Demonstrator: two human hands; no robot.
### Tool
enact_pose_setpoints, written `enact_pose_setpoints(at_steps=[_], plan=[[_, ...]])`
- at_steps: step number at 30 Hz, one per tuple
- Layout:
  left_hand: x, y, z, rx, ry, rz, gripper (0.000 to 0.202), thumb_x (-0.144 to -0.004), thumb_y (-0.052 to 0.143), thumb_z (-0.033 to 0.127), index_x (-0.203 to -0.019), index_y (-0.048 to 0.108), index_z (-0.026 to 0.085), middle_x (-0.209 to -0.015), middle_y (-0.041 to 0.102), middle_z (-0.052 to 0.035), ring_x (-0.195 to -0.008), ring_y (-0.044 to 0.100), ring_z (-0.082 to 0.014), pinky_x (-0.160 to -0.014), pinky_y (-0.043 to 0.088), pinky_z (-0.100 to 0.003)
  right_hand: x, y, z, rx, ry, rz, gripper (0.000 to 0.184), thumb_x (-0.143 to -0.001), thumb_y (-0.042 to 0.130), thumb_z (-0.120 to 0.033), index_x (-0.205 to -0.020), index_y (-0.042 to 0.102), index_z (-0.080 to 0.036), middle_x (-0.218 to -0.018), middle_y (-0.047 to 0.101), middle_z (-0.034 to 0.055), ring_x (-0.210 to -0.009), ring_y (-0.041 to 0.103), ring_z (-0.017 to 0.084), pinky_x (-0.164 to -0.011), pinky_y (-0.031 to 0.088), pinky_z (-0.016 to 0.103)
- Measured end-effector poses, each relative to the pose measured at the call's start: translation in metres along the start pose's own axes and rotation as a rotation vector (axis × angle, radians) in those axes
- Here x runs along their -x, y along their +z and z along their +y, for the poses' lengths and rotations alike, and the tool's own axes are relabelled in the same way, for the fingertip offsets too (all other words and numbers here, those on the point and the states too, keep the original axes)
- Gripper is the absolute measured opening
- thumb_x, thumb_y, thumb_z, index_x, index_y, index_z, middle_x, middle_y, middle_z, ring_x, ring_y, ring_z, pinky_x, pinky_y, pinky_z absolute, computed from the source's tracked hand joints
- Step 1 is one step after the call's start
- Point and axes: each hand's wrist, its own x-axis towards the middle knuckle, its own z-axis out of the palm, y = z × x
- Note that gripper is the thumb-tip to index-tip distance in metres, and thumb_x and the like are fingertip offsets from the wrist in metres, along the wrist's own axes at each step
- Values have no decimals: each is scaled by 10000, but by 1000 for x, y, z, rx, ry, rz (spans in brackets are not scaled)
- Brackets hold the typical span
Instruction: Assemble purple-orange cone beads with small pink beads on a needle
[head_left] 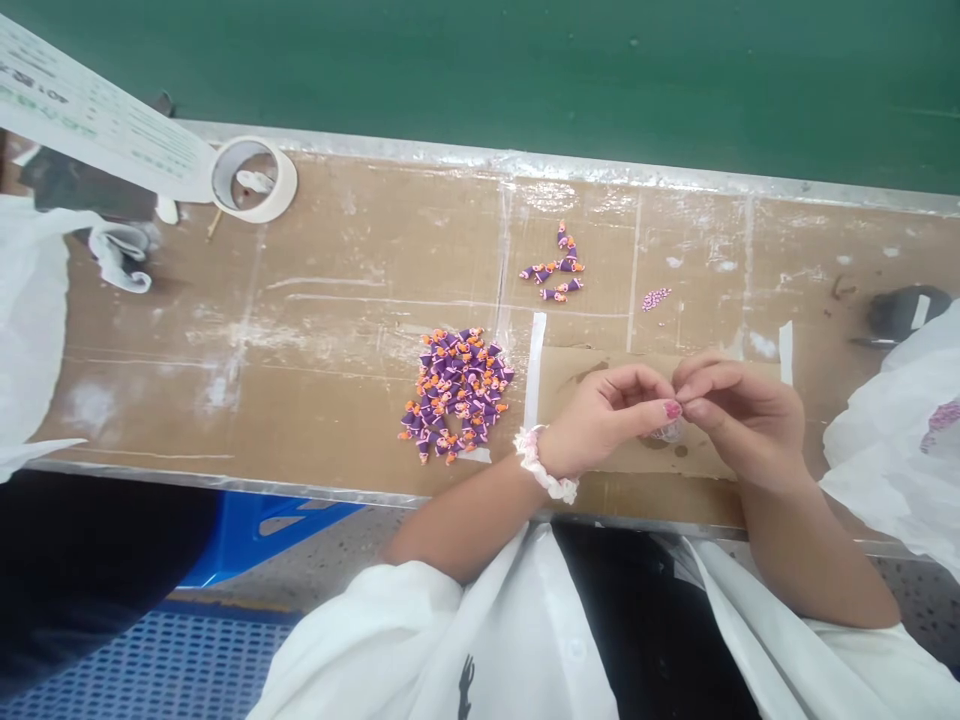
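My left hand (611,418), with a white scrunchie (534,465) at its wrist, is closed in a pinch. Its thumb meets the fingertips of my right hand (739,415), which is pinched too. Whatever lies between the fingertips is too small to make out. Both hands are over a brown cardboard sheet (622,458), and a small clear object (666,432) shows just below the fingers. To the left lies a pile of small purple and orange figurines (459,390). Several similar figurines (564,265) lie farther back. Beyond my hands is a little heap of tiny pink pieces (655,299).
A roll of white tape (255,180) stands at the back left beside a printed paper sheet (112,110). White plastic bags (900,430) lie at the right, near a dark round object (904,312). A blue stool (262,535) is below the table's front edge.
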Motion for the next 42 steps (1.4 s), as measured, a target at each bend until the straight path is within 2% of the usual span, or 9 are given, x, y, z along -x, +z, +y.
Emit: enact_pose_setpoints(at_steps=[5, 9, 14, 21, 25, 29, 36, 39, 42], plan=[[3, 1, 3, -196, 175, 26, 242, -786, 731, 377, -749, 621, 164, -717, 632, -4, -668, 588, -98, -649, 488, -245, 0, 6, -5, 81, -164, 167, 244, -820, 670, -29, -954, 683, -233, -841, 638, 32, -727, 607, 161, -613, 505, 299], [3, 0, 4, -492, 388, 63, 136, -833, 655, 280, -753, 616, 176, -720, 630, -5, -681, 557, -104, -674, 476, -255, 0, 8, -11, 129, -178, 104, 270, -807, 640, 12, -915, 613, -234, -822, 621, 18, -734, 607, 156, -631, 522, 297], [2, -2, 3, -768, 599, 64, 123, -870, 607, 244, -766, 580, 183, -721, 635, -2, -672, 554, -106, -684, 487, -253, 3, 7, -13, 122, -99, 46, 239, -831, 618, -11, -817, 531, -233, -809, 591, 13, -688, 579, 146, -576, 521, 285], [-1, -6, -2, -1003, 867, 48, 92, -885, 599, 181, -799, 566, 184, -771, 628, -23, -757, 588, -123, -763, 519, -254, 3, 5, -16, 108, -44, 36, 214, -845, 626, -49, -802, 522, -231, -792, 586, 11, -662, 563, 141, -529, 501, 264], [-2, -8, -3, -1072, 882, 35, 93, -896, 584, 173, -805, 567, 177, -764, 628, -27, -749, 591, -121, -757, 516, -248, 2, 0, -15, 127, -49, -28, 239, -834, 608, -9, -818, 513, -228, -814, 583, 7, -695, 572, 127, -569, 508, 244], [-2, -11, -3, -1152, 826, -3, 122, -919, 543, 186, -801, 572, 178, -768, 645, -29, -757, 592, -129, -748, 499, -258, 2, -5, -13, 140, 1, -112, 239, -837, 601, -10, -813, 505, -228, -830, 582, 7, -734, 584, 127, -608, 511, 239], [-1, -9, 3, -984, 640, -36, 189, -940, 548, 324, -821, 600, 187, -771, 662, -23, -737, 588, -128, -751, 483, -257, 0, -4, -20, 69, 39, -26, 198, -865, 627, -98, -818, 495, -238, -772, 568, 0, -639, 553, 130, -511, 476, 244], [-1, -10, 9, -929, 598, 45, 187, -939, 550, 333, -837, 611, 188, -779, 663, -20, -723, 583, -119, -701, 470, -247, 1, -8, -20, 125, 16, -29, 197, -865, 616, -99, -831, 488, -244, -780, 575, 1, -651, 559, 140, -519, 464, 254], [-1, -15, 17, -917, 602, 221, 173, -932, 555, 312, -825, 609, 188, -758, 640, -10, -698, 559, -113, -665, 453, -244, 3, -16, -17, 386, -3, -98, 181, -864, 593, -97, -853, 490, -246, -828, 590, 7, -731, 586, 158, -623, 486, 279]])
